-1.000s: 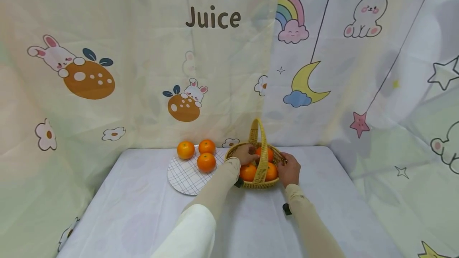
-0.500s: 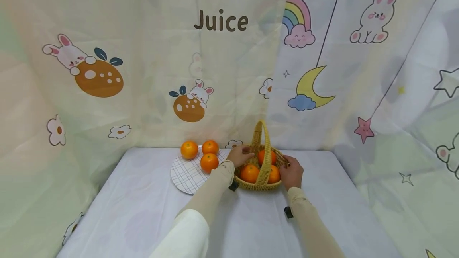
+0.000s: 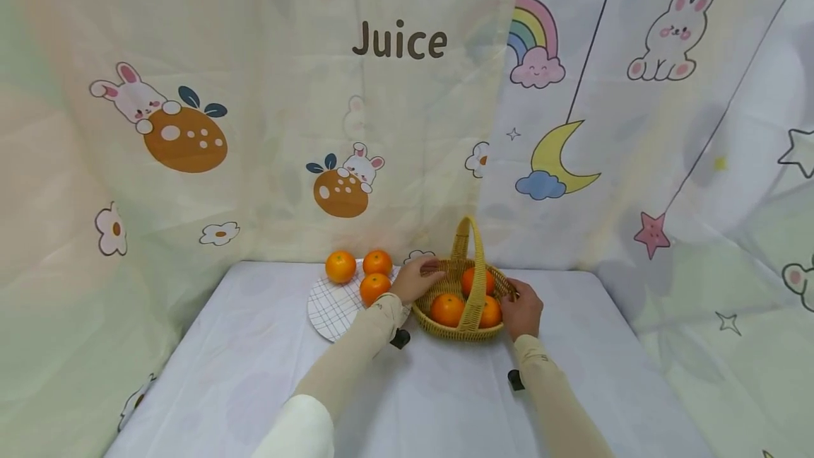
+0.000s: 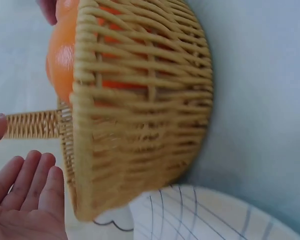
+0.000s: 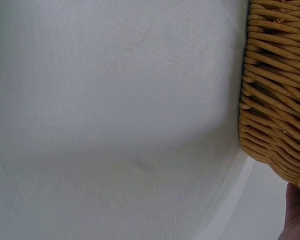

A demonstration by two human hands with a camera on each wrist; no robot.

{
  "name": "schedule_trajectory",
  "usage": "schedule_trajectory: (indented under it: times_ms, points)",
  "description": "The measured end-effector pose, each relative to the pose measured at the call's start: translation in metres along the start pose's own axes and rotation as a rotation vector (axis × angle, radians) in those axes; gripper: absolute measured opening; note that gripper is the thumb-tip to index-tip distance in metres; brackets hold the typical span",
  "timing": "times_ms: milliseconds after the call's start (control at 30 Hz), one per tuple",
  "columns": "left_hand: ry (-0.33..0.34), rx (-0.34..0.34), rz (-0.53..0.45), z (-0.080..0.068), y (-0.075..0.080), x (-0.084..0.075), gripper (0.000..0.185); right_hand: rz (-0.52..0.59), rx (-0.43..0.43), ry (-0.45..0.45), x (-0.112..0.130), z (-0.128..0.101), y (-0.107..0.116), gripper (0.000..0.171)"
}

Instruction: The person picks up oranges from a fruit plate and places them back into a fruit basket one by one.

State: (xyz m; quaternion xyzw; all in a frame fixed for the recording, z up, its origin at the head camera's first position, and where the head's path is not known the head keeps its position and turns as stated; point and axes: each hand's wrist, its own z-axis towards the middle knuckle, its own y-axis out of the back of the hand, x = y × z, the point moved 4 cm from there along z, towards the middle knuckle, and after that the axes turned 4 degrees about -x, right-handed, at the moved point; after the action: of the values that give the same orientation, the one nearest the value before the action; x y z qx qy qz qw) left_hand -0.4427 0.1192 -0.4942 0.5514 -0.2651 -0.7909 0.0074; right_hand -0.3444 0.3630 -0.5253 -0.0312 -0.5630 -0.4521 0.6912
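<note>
Centre-table, your woven wicker basket (image 3: 459, 316) sits on the white cloth (image 3: 254, 373), three glossy oranges (image 3: 447, 309) inside, arched handle upright. Your left hand (image 3: 416, 279) rests spread-fingered against its left rim; your right hand (image 3: 523, 311) cups the right rim, apparently steadying it, though its grip can't be told. Just left, three oranges (image 3: 374, 288) occupy a checked round plate (image 3: 331, 309).

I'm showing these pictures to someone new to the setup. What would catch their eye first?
Most likely the wicker basket of oranges mid-table, with the left hand and the right hand at its two sides. Next, three more oranges on the checked plate just left of it, before cartoon curtains printed "Juice".
</note>
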Motion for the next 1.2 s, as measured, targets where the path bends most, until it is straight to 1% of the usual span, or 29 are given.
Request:
schedule_trajectory:
  times_ms: [100,267,333,367,433,567,700,800,900,1000,1133,1200]
  points:
    - [-0.012,-0.027,-0.034,-0.008,0.01,0.004,0.046,0.0,-0.003,0.007,0.0,-0.002,0.0,0.037]
    - [0.005,-0.046,-0.086,-0.022,0.025,0.009,0.043,-0.008,-0.023,0.016,-0.001,-0.002,0.001,0.036]
    - [0.004,-0.053,-0.093,-0.026,0.03,0.011,0.043,-0.011,-0.025,0.019,-0.002,-0.002,0.001,0.037]
    - [0.001,-0.062,-0.081,-0.028,0.032,0.013,0.043,-0.013,-0.026,0.018,-0.004,-0.002,0.0,0.037]
    - [0.002,-0.09,-0.046,-0.031,0.039,0.016,0.043,-0.02,-0.02,0.014,-0.006,-0.001,-0.001,0.037]
    - [0.009,-0.162,-0.019,-0.036,0.053,0.024,0.043,-0.025,-0.003,-0.007,-0.012,-0.001,-0.002,0.038]
    - [0.026,-0.212,-0.075,-0.04,0.067,0.027,0.047,-0.013,-0.009,-0.008,-0.011,-0.002,0.001,0.038]
    - [0.033,-0.253,-0.096,-0.042,0.077,0.03,0.047,-0.013,-0.01,0.009,-0.008,-0.002,0.002,0.038]
    - [0.05,-0.289,-0.115,-0.046,0.085,0.035,0.045,-0.024,0.008,0.009,-0.006,-0.001,0.0,0.039]
    - [0.092,-0.324,-0.13,-0.051,0.092,0.041,0.046,-0.033,0.024,-0.01,-0.004,-0.001,0.0,0.039]
    - [0.121,-0.373,-0.138,-0.056,0.098,0.047,0.047,-0.034,0.038,-0.024,0.0,-0.001,0.0,0.04]
    - [0.129,-0.384,-0.14,-0.057,0.1,0.05,0.048,-0.032,0.043,-0.022,0.002,-0.001,0.0,0.04]
